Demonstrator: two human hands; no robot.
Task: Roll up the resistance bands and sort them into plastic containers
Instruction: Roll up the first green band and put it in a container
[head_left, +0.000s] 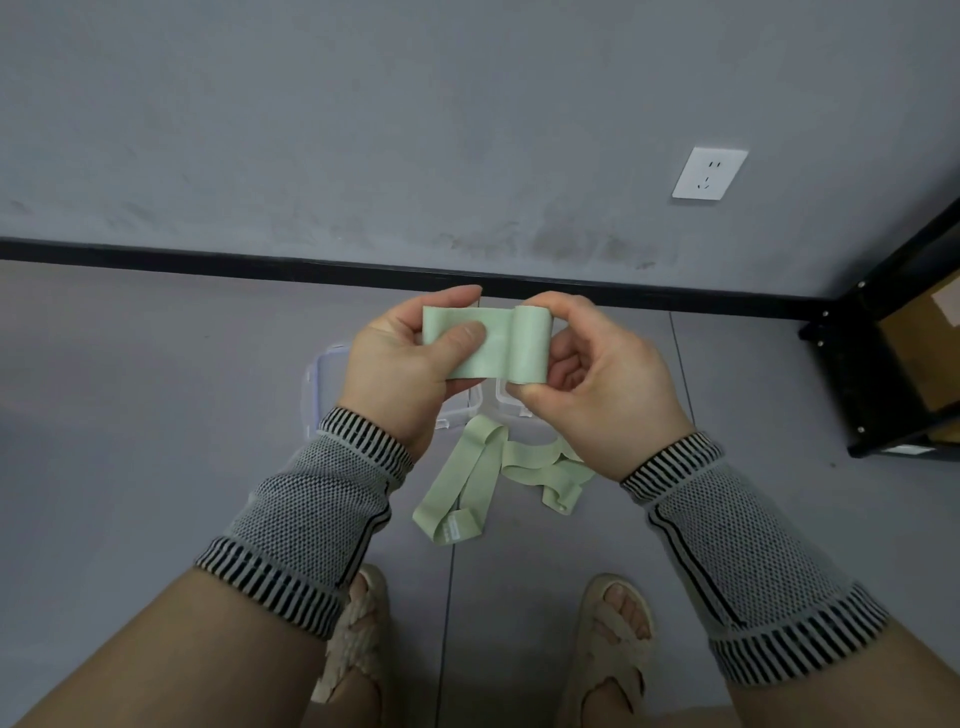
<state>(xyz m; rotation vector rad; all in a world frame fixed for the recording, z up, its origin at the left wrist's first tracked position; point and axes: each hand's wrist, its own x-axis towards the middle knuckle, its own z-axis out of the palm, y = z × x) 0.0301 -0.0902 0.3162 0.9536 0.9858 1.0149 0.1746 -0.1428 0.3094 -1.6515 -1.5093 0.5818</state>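
Both hands hold a pale green resistance band (485, 340) in the air above the floor (156, 415). The left hand (410, 358) pinches its flat free end between thumb and fingers; the right hand (597, 374) has fingers curled round the rolled part. Beneath lie loose green bands (467, 483) beside clear plastic containers (317, 379), near the wall's black skirting (208, 257).
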